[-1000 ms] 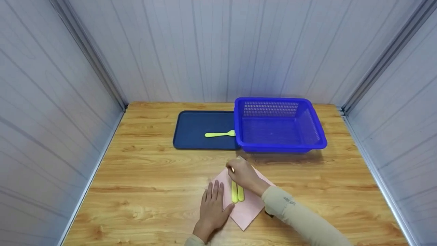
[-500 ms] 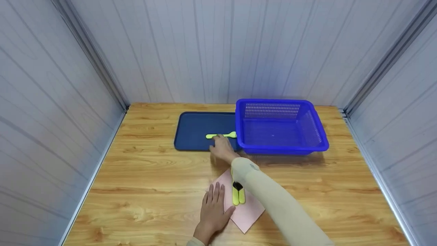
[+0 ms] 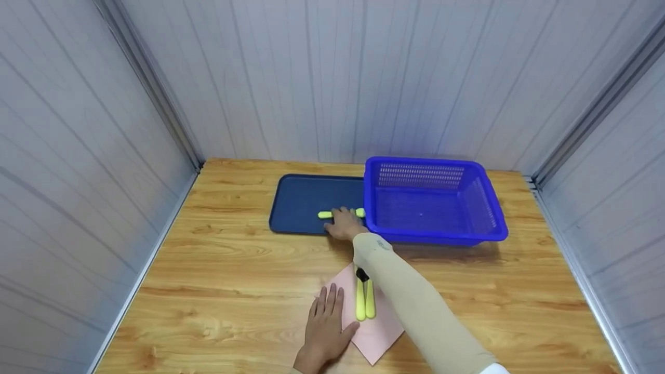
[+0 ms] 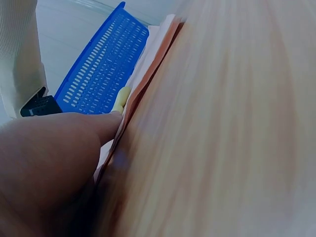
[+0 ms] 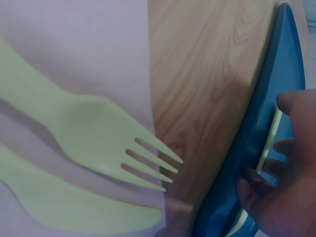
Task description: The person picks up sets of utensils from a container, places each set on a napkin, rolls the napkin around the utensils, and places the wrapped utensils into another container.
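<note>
My right hand [image 3: 345, 224] is over the dark blue tray [image 3: 296, 200], its fingers across a yellow piece of cutlery [image 3: 324, 214]. Its wider end reaches the basket; the middle is hidden under my fingers. In the right wrist view, thumb and fingers are spread on either side of the handle. Flat on the near left edge of a pink napkin [image 3: 375, 343] rests my left hand [image 3: 326, 327], fingers straight. Its thumb lies beside a yellow fork [image 5: 94, 123] and a yellow knife [image 5: 79, 207], side by side on the napkin, partly under my right sleeve.
A blue plastic basket [image 3: 434, 234] stands at the back right, overlapping the tray's right end. The wooden table [image 3: 234, 291] is bounded by pale panel walls [image 3: 332, 78] at the back and sides.
My right hand has left the cutlery on the napkin and moved forward to the piece on the tray, which has not moved. My left hand stays on the napkin. The view has shifted slightly.
</note>
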The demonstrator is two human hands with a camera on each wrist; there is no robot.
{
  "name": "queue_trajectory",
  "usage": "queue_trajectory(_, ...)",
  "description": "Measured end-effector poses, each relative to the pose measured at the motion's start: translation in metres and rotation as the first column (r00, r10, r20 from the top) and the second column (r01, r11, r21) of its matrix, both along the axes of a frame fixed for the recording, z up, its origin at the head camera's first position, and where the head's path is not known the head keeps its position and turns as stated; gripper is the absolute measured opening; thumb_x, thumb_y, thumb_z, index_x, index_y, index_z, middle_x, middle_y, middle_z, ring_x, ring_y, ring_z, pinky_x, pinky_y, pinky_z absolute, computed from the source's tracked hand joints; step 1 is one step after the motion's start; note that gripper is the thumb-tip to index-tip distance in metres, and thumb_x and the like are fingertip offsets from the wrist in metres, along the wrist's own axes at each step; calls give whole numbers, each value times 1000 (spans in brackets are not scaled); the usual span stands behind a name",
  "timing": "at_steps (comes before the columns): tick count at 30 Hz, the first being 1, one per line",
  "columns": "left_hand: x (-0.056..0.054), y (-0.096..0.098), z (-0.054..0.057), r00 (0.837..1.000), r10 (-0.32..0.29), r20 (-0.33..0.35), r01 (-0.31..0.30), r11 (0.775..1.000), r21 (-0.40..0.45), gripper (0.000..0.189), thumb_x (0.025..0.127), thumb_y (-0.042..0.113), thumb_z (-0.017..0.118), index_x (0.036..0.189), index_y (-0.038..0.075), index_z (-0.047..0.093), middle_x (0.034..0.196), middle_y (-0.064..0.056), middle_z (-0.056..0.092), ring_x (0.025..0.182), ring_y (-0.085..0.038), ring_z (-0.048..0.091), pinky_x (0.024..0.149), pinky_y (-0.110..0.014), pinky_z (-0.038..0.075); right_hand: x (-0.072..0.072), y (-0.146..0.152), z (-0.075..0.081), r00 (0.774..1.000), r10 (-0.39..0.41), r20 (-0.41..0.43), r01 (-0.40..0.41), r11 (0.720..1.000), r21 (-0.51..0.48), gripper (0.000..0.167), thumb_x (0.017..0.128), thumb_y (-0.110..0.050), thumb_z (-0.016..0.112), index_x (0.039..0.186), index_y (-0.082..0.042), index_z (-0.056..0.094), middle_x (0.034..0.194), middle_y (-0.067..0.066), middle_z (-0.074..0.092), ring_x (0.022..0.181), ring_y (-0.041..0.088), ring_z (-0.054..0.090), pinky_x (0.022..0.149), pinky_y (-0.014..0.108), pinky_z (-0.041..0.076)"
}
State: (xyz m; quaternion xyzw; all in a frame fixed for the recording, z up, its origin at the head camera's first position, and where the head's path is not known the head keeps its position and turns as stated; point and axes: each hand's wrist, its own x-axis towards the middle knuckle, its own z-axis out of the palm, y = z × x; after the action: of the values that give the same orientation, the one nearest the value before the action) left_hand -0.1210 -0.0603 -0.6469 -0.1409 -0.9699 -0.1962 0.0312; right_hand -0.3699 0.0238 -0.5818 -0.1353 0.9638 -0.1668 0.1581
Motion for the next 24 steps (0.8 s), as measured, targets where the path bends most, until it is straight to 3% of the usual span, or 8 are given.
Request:
queue_trajectory(4, 1, -3, 1, 1000, 3, 7, -3, 1000, 1, 81, 92, 54, 52, 148, -2, 35, 154, -22, 29, 141, -41, 21, 109, -56, 22, 3, -3, -5, 994, 8, -107, -6, 1000, 22, 52, 101, -41, 45, 133, -2, 56, 137, 19, 50, 128, 37, 43, 107, 48, 33)
queue_trajectory(8, -1, -4, 3, 1000, 9, 25, -9, 1000, 7, 80, 92, 53, 52, 149, -1, 34, 155, -21, 27, 142, -40, 19, 110, -55, 20, 5, -8, -5, 982, -61, -177, 63, 998, 6, 54, 99, -45, 48, 126, -1, 61, 128, 19, 55, 119, 36, 52, 103, 47, 38)
queue_trajectory(12, -2, -3, 3, 997, 9, 74, -11, 1000, 25, 80, 94, 52, 51, 150, 0, 31, 156, -20, 23, 144, -39, 16, 112, -55, 18, 6, -10, -7, 976, -107, -192, 110, 994, 8, 60, 95, -52, 53, 129, -3, 59, 127, 18, 56, 111, 38, 57, 96, 47, 45)
queue_trajectory(17, -1, 0, 3, 992, 10, 127, -13, 1000, 22, 81, 94, 54, 50, 152, 1, 28, 158, -19, 20, 145, -38, 13, 112, -55, 16, 11, -8, -11, 979, -112, -171, 117, 993, 22, 64, 92, -57, 54, 131, -6, 60, 130, 17, 54, 116, 41, 53, 98, 48, 43)
queue_trajectory(21, -2, 2, 2, 990, 12, 137, -15, 1000, 20, 83, 93, 56, 50, 152, 1, 28, 158, -19, 20, 145, -37, 13, 112, -56, 16, 12, -5, -11, 961, -183, -208, 178, 983, -42, 56, 91, -55, 57, 107, -4, 72, 121, 17, 58, 105, 37, 59, 90, 45, 49)
queue_trajectory(24, -4, 3, 3, 990, 10, 138, -13, 1000, 22, 84, 93, 57, 49, 152, 2, 27, 158, -18, 19, 145, -37, 12, 112, -56, 15, 12, -2, -10, 945, -219, -243, 206, 975, -77, 35, 89, -39, 66, 88, -4, 71, 110, 15, 61, 93, 33, 64, 79, 43, 53)
